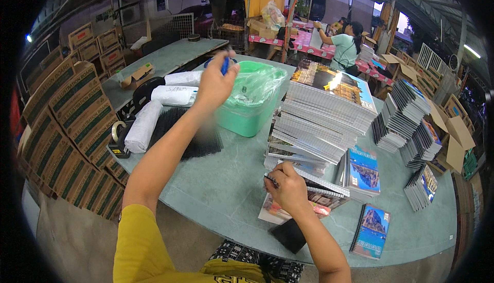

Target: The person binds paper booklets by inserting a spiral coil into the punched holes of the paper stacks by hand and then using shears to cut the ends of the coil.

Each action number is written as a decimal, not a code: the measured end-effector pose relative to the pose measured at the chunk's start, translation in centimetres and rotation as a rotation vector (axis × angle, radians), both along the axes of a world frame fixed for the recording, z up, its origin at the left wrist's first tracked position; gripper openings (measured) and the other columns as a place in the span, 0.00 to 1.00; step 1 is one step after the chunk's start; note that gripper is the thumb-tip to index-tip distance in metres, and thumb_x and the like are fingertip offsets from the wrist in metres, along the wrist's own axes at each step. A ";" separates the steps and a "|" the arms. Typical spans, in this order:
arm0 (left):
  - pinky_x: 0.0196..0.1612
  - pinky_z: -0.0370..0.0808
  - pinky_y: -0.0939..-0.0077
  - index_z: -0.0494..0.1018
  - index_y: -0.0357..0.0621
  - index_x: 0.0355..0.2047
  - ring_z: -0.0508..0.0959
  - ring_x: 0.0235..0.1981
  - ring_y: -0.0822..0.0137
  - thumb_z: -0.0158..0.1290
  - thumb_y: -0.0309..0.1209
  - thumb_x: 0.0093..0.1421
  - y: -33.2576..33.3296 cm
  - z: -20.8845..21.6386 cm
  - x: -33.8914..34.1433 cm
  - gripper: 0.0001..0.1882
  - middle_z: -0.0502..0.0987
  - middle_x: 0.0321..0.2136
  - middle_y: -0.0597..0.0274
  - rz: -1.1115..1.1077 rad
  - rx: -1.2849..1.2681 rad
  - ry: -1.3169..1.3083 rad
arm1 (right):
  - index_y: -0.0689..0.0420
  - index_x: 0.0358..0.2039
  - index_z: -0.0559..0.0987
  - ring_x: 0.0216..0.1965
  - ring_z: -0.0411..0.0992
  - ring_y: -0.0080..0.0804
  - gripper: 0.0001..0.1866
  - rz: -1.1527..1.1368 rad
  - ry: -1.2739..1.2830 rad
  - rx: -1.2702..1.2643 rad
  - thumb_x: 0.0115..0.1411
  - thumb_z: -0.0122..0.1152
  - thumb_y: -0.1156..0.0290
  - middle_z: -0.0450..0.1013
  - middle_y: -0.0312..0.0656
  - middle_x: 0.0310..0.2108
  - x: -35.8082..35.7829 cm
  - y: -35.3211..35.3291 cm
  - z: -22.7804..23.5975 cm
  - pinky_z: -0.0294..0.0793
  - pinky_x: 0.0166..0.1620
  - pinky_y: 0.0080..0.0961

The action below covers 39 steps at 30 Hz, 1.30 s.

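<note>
1. Here's the left hand (218, 80), raised in front of the green tub, fingers curled tight around one blue pen-like thing (225, 66); its exact kind is hard to tell.
2. Down low, the right hand (290, 188) has its thumb and fingers drawn together, pinching one small dark thing (271, 180) at the near side of the tall notebook pile (323, 123). Too small to name! The two hands are well apart.
3. That pile is one big leaning stack of wire-bound notebooks, too many to count, on the grey-green table (231, 180) right in front of the person.
4. Near the right forearm lies one flat black thing (289, 235), and farther right one single blue notebook (370, 231), face up.
5. Just behind that, a short blue-covered stack (363, 172) sits beside the tall pile; three more piles (401, 118) show toward the right edge.
6. Over left: one green tub (244, 118) with clear plastic (257, 87) on it, three white rolls (144, 127), one black mesh heap (203, 147) and one tape roll (117, 130).
7. At the back, one person in a pale green shirt (343, 49) stands by a pink-covered table (321, 51).
</note>
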State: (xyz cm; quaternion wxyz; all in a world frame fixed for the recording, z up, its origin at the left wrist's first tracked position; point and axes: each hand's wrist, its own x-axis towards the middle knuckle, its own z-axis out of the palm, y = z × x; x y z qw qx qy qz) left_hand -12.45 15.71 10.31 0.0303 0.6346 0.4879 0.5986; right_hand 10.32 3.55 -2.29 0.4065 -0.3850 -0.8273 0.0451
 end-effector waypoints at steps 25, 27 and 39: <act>0.46 0.61 0.59 0.68 0.41 0.46 0.66 0.44 0.51 0.57 0.38 0.51 -10.6 -27.9 -0.8 0.24 0.68 0.40 0.52 0.069 -0.387 0.655 | 0.63 0.37 0.78 0.36 0.70 0.27 0.11 -1.020 0.214 -0.038 0.52 0.58 0.79 0.73 0.41 0.40 36.8 -18.0 -6.3 0.69 0.39 0.24; 0.46 0.61 0.59 0.68 0.41 0.46 0.66 0.44 0.51 0.57 0.38 0.51 -10.5 -28.1 -0.8 0.24 0.68 0.40 0.51 0.064 -0.366 0.670 | 0.64 0.38 0.77 0.35 0.71 0.27 0.12 -1.143 0.569 -0.371 0.52 0.60 0.76 0.73 0.41 0.38 39.5 -19.4 -11.2 0.69 0.39 0.24; 0.47 0.61 0.58 0.69 0.38 0.45 0.66 0.44 0.49 0.56 0.38 0.52 -10.6 -28.2 -0.8 0.23 0.68 0.40 0.48 0.106 -0.387 0.675 | 0.64 0.23 0.77 0.23 0.72 0.38 0.13 -1.516 0.318 -0.351 0.47 0.65 0.66 0.73 0.48 0.19 39.7 -19.2 -12.2 0.70 0.29 0.32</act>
